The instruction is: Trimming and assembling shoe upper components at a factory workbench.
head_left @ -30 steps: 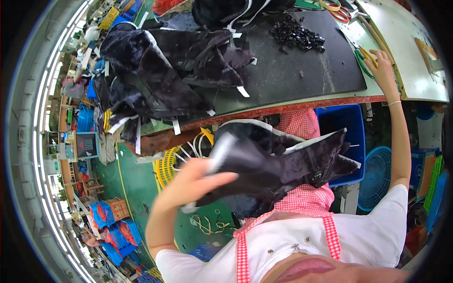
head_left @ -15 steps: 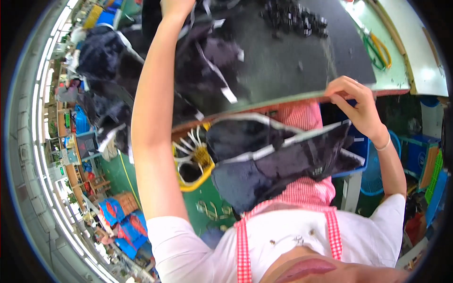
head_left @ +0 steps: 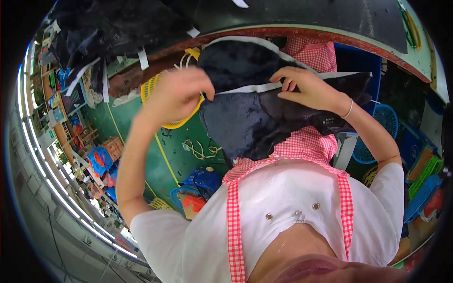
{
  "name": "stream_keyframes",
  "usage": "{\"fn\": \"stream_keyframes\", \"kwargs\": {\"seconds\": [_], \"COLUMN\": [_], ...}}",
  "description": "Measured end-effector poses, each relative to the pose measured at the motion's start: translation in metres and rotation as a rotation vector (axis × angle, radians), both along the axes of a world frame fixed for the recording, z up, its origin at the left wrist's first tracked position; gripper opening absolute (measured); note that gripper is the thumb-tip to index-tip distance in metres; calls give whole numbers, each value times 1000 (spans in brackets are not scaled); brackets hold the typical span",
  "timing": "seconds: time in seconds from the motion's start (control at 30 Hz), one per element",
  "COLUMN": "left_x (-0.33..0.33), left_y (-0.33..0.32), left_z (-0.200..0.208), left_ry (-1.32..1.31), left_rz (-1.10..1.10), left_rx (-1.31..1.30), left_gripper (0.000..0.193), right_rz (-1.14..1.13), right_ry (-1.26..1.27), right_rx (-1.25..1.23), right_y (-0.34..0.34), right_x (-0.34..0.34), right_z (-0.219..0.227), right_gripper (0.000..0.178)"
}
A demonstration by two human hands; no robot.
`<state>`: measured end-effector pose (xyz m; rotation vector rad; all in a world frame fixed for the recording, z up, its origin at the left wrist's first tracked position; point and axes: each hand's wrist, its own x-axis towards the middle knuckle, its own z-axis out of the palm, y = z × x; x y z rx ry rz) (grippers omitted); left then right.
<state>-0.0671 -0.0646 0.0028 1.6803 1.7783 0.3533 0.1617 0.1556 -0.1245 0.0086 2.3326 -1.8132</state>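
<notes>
Left hand: My left hand (head_left: 184, 89) is blurred, fingers bent downward, their tips at the left end of the white edging (head_left: 255, 88); whether they pinch anything I cannot tell.
Right hand: My right hand (head_left: 309, 90) is half curled over the dark plush piece (head_left: 233, 120), thumb and forefinger apart near that edging; I cannot tell if cloth is caught under the other fingers.
Plush piece: It lies spread across my lap on the pink checked apron (head_left: 306, 144), below the table edge, with its right end reaching over toward the blue bin (head_left: 363, 56).
Slip risk: Only my lap seems to bear it, so a shift of my knees might send it sideways to the floor or into the yellow basket (head_left: 175, 126).
Edging risk: If my two hands pulled unevenly, the strip could twist or pucker (dark pile hides a crease well).
Snag risk: The right end could catch on the bin's rim if dragged.
Table: A black mat (head_left: 302, 14) covers it, dark pieces (head_left: 113, 28) heaped at the left, yellow-and-green-handled scissors (head_left: 414, 28) far right.
Floor: Green floor (head_left: 134, 122) with a yellow line and loose pale cords (head_left: 203, 150).
Room: Cluttered shelving and long strip lights (head_left: 45, 188) curve along the left.
</notes>
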Motion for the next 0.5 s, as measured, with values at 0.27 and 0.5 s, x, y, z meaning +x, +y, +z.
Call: {"fn": "stream_keyframes", "kwargs": {"seconds": [0.27, 0.5], "left_x": [90, 57], "left_y": [-136, -86], "left_z": [-102, -51], "left_ry": [305, 241], "left_rz": [202, 126], "left_rx": [-47, 272], "left_gripper": [92, 47], "right_rz": [-213, -213], "right_ry": [69, 122], "right_rx": [263, 242], "right_y": [13, -1], "right_x": [9, 8], "right_z": [7, 42], "right_gripper": [25, 27]}}
